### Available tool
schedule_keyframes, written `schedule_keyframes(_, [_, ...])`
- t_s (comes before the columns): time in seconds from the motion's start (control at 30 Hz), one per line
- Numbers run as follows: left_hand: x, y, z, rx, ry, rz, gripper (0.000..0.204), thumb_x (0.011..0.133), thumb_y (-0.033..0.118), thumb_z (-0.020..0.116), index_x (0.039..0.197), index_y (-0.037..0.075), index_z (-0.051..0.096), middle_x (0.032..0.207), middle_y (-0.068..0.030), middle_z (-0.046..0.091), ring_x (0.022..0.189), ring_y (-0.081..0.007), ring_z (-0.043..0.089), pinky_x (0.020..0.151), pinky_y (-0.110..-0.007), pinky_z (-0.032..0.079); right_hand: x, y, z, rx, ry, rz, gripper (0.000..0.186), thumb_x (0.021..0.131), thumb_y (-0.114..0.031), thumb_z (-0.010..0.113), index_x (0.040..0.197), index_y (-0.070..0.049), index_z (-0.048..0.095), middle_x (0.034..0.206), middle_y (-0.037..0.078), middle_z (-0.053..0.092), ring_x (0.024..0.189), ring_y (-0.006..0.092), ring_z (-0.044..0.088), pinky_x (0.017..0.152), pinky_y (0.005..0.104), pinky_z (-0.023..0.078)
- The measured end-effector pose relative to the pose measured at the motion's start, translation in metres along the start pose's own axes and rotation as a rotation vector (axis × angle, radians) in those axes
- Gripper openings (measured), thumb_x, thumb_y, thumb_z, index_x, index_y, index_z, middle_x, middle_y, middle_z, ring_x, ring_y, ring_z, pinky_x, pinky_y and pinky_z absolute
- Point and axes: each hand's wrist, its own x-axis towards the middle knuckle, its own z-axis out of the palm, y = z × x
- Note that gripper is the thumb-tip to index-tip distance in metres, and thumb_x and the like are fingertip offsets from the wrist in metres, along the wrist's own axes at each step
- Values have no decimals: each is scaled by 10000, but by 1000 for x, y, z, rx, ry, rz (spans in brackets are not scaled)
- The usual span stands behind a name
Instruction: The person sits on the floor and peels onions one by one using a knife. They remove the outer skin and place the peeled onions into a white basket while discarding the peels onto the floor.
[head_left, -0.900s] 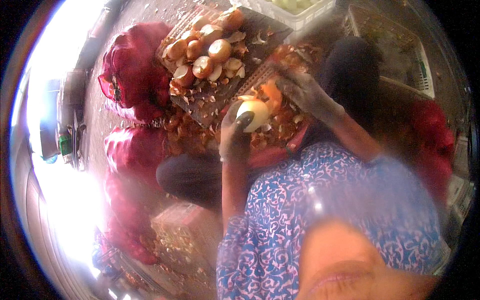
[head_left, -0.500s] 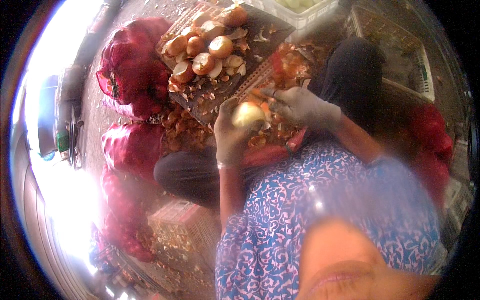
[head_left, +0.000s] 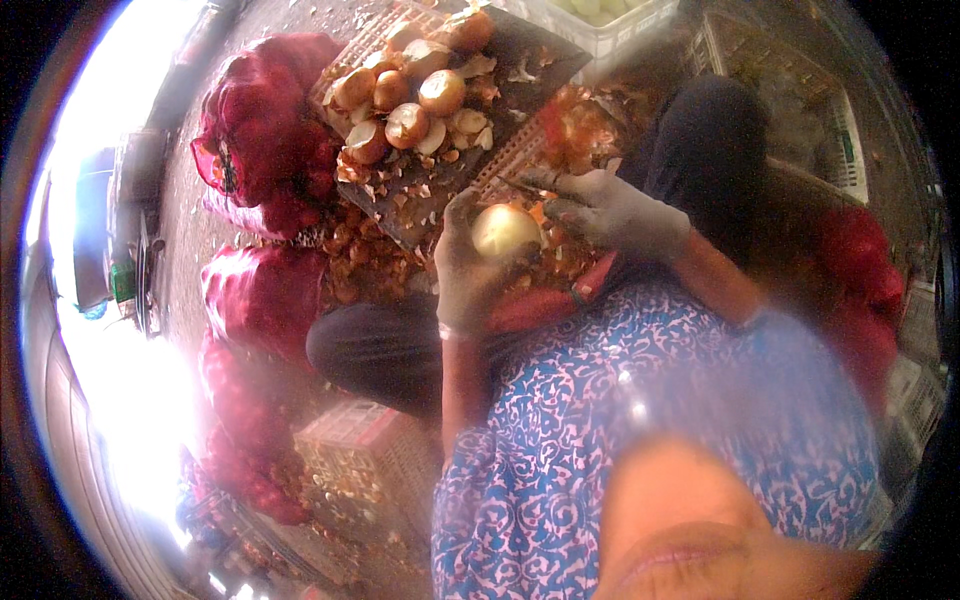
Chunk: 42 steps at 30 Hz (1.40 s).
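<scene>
A pale peeled onion (head_left: 505, 232) rests in my gloved left hand (head_left: 462, 270), whose fingers and thumb curl round it. Just to its right is my gloved right hand (head_left: 615, 212), closed on what looks like a small knife (head_left: 512, 184); only its thin dark tip shows past the fingers, apart from the onion. Beyond both hands, brown-skinned onions (head_left: 442, 93) are heaped with loose peel on a dark board (head_left: 520, 75). Orange-brown skins (head_left: 560, 262) lie below my hands, between my legs.
Red mesh sacks (head_left: 265, 120) line the left side, bulging full. A white crate (head_left: 620, 35) of pale onions stands at the far edge, another crate (head_left: 850, 150) at the right. Behind my left knee sits a crate (head_left: 365, 440). A red sack (head_left: 860, 270) lies at right.
The onion and my left hand have shifted slightly right. The fingers of my right hand have moved away from the onion's top, and the thin tip now shows more clearly.
</scene>
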Motion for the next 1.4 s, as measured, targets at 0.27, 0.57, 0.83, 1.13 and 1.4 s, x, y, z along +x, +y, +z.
schedule_keyframes(0.27, [0,0,-2,-293,-23,-109,836,643,114,925,1348,26,485,1186,-97,646,1069,-204,630,896,-334,545,-10,-12,-3,302,-73,51,484,1051,-266,497,1507,-115,446,939,107,712,782,136,651,749,286,531])
schedule_keyframes(0.57, [1,-1,-4,-198,-23,-12,830,663,113,915,1357,24,469,1160,-95,651,1028,-203,644,874,-327,548,-11,-12,-6,285,-82,39,504,1045,-298,519,1506,-108,444,973,159,710,837,161,660,791,331,526])
schedule_keyframes(0.83, [0,-1,2,-41,23,-19,794,678,90,891,1346,13,469,1154,-94,657,1004,-206,656,884,-336,550,-6,-8,7,82,-45,109,516,1008,-271,582,1480,-95,472,975,231,709,879,235,727,797,374,542])
schedule_keyframes(1.13, [-2,6,1,-648,-28,-123,877,606,99,812,1396,-17,448,1245,-150,622,1129,-269,630,946,-380,541,-6,12,12,234,118,75,463,1053,-238,526,1474,-52,474,1275,103,655,1090,129,605,919,309,526])
schedule_keyframes(1.4, [-1,4,3,-551,67,-135,808,678,131,787,1394,-24,446,1255,-158,613,1134,-266,619,962,-377,528,-11,-14,-1,295,118,36,532,1054,-253,507,1534,-61,378,1170,113,675,999,132,615,880,284,512])
